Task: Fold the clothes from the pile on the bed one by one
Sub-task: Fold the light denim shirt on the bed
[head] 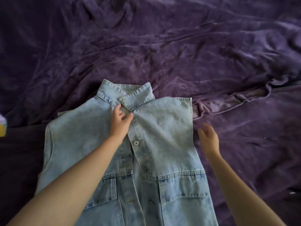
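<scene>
A light blue sleeveless denim vest (164, 131) lies flat, front up, on the purple bedspread (162, 46), collar pointing away from me. It has a button placket down the middle and two chest pockets. My left hand (119, 123) rests on the placket just below the collar, fingers fairly straight against the cloth. My right hand (209, 141) hovers just off the vest's right edge, fingers loose and blurred, holding nothing.
A wrinkled purple garment (234, 100) lies stretched out to the right of the vest's shoulder. A yellow and white object (3, 128) shows at the left edge. A dark cloth (19, 160) lies under the vest's left side.
</scene>
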`<state>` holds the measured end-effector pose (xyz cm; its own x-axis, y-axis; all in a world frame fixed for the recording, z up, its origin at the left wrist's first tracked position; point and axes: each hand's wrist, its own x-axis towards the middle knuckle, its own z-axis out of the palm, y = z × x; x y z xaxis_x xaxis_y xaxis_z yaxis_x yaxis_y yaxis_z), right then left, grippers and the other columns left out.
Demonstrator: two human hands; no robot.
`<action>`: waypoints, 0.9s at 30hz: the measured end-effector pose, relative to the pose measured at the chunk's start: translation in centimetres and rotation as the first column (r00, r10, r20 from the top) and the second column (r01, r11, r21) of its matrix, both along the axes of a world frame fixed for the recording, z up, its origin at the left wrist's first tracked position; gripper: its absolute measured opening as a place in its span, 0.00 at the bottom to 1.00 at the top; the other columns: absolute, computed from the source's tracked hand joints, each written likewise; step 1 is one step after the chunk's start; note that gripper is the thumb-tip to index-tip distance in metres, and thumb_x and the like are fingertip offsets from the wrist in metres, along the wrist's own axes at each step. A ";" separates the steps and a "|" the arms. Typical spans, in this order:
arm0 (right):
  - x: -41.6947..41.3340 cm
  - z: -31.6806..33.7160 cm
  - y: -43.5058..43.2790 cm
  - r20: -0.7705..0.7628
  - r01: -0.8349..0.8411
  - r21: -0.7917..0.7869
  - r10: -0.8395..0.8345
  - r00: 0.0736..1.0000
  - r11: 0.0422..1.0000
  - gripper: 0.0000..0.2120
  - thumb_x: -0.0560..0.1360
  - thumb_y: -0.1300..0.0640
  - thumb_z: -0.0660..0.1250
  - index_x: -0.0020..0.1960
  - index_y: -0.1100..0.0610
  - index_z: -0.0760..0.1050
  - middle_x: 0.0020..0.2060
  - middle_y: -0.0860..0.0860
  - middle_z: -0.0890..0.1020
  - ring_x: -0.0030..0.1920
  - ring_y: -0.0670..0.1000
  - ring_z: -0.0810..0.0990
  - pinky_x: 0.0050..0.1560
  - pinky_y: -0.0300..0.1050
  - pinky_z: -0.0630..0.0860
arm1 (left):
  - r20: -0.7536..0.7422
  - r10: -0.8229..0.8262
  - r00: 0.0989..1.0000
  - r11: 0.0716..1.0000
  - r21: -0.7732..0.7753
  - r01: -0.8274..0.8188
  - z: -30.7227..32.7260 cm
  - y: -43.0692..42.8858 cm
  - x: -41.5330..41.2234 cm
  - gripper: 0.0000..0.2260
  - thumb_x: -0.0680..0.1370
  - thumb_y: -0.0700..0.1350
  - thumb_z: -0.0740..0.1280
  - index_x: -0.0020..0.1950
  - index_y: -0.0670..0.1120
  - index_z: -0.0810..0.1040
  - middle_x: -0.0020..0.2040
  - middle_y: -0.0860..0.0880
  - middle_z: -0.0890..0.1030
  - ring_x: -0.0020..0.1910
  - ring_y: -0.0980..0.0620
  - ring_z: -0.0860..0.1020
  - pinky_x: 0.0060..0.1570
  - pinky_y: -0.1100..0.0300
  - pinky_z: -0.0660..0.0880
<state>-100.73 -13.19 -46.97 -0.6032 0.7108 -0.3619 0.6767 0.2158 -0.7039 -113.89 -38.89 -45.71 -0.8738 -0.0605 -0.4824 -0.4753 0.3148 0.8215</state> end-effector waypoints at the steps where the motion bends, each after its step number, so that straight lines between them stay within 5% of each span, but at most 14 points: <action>1: 2.0 -0.2 -0.7 0.061 -0.015 0.011 0.015 0.998 1.000 0.15 0.77 0.59 0.63 0.63 0.59 0.74 0.55 0.56 0.80 0.53 0.54 0.77 0.49 0.41 0.67 | 0.008 -0.039 0.999 0.999 0.021 0.039 0.2 0.0 1.2 0.29 0.77 0.40 0.67 0.74 0.45 0.58 0.70 0.41 0.66 0.65 0.49 0.71 0.55 0.61 0.68; 6: 10.1 -0.2 -4.2 0.239 -0.115 -0.081 0.131 0.962 0.990 0.21 0.77 0.52 0.64 0.67 0.59 0.69 0.61 0.58 0.76 0.60 0.57 0.73 0.53 0.44 0.67 | 0.090 -0.127 0.988 0.986 -0.095 0.136 0.9 0.1 8.5 0.30 0.75 0.37 0.67 0.74 0.44 0.59 0.70 0.43 0.67 0.68 0.46 0.68 0.66 0.50 0.67; 9: 13.9 1.8 -6.1 0.314 -0.202 0.172 0.140 0.939 0.964 0.23 0.75 0.57 0.68 0.67 0.62 0.70 0.60 0.64 0.74 0.61 0.64 0.71 0.59 0.54 0.68 | 0.211 -0.072 0.975 0.996 -0.029 0.080 1.6 0.2 13.3 0.28 0.75 0.36 0.67 0.72 0.43 0.61 0.62 0.41 0.74 0.56 0.47 0.74 0.57 0.54 0.71; 11: 16.8 2.9 -7.8 0.301 -0.322 0.433 0.202 0.932 0.842 0.22 0.68 0.64 0.74 0.60 0.67 0.76 0.54 0.68 0.77 0.55 0.68 0.75 0.52 0.61 0.73 | 0.292 -0.069 0.954 0.997 -0.015 0.076 1.8 0.0 16.2 0.25 0.75 0.37 0.67 0.70 0.41 0.63 0.61 0.40 0.75 0.52 0.48 0.74 0.52 0.56 0.71; 14: 21.5 4.7 -11.9 0.196 -0.450 0.647 0.435 0.879 0.616 0.14 0.65 0.59 0.65 0.49 0.61 0.80 0.40 0.60 0.81 0.44 0.58 0.73 0.42 0.51 0.74 | 0.324 -0.118 0.939 0.987 -0.065 0.146 2.0 0.0 18.2 0.21 0.76 0.40 0.67 0.68 0.41 0.67 0.56 0.44 0.76 0.50 0.49 0.74 0.48 0.58 0.68; 16: 24.4 5.4 -15.5 0.231 -0.645 0.543 0.642 0.731 0.538 0.10 0.64 0.56 0.61 0.38 0.56 0.80 0.30 0.52 0.78 0.35 0.53 0.73 0.31 0.45 0.71 | 0.380 -0.168 0.910 0.970 -0.102 0.221 2.1 0.0 18.7 0.23 0.77 0.43 0.65 0.71 0.43 0.64 0.57 0.44 0.75 0.54 0.45 0.75 0.49 0.58 0.68; 19: 26.9 5.8 -20.4 0.395 -0.848 0.181 0.752 0.527 0.499 0.11 0.53 0.47 0.72 0.33 0.52 0.83 0.24 0.49 0.76 0.23 0.49 0.77 0.18 0.36 0.67 | 0.443 -0.253 0.860 0.943 -0.085 0.321 2.0 -0.4 20.1 0.25 0.79 0.43 0.62 0.74 0.44 0.59 0.68 0.43 0.69 0.59 0.44 0.73 0.54 0.53 0.70; 20: 27.5 5.5 -21.2 0.459 -0.854 0.132 0.732 0.503 0.503 0.22 0.51 0.43 0.76 0.41 0.52 0.85 0.29 0.51 0.80 0.27 0.49 0.80 0.21 0.36 0.71 | 0.451 -0.260 0.854 0.934 -0.108 0.342 1.9 -0.6 20.8 0.25 0.79 0.42 0.62 0.74 0.44 0.58 0.69 0.42 0.68 0.56 0.45 0.74 0.53 0.53 0.71; 22: 27.8 5.1 -22.2 0.557 -0.790 -0.024 0.664 0.499 0.613 0.38 0.60 0.38 0.73 0.66 0.54 0.74 0.49 0.59 0.79 0.50 0.55 0.80 0.42 0.44 0.79 | 0.454 -0.280 0.846 0.898 -0.188 0.399 1.4 -1.0 22.0 0.26 0.78 0.42 0.62 0.74 0.44 0.57 0.68 0.42 0.69 0.54 0.45 0.75 0.51 0.54 0.71; 24: 28.4 4.9 -22.8 0.603 -0.771 -0.004 0.616 0.506 0.637 0.43 0.65 0.35 0.70 0.73 0.55 0.64 0.57 0.63 0.74 0.57 0.62 0.75 0.51 0.51 0.77 | 0.457 -0.258 0.851 0.911 -0.177 0.371 0.9 -1.3 22.8 0.24 0.77 0.42 0.64 0.71 0.41 0.60 0.63 0.41 0.71 0.54 0.44 0.74 0.48 0.54 0.73; 27: 29.6 5.1 -24.2 0.612 -0.764 -0.048 0.624 0.486 0.643 0.43 0.68 0.36 0.66 0.75 0.57 0.56 0.62 0.63 0.69 0.61 0.61 0.70 0.57 0.54 0.72 | 0.506 -0.170 0.845 0.979 -0.009 0.202 0.9 -1.3 23.6 0.14 0.78 0.42 0.65 0.61 0.43 0.67 0.50 0.43 0.77 0.38 0.50 0.76 0.32 0.61 0.65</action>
<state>-71.16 -37.35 -41.92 -0.6834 0.2417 -0.6889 0.4621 0.8737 -0.1518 -90.32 -40.17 -44.80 -0.5123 0.0365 -0.8580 -0.7445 0.4791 0.4649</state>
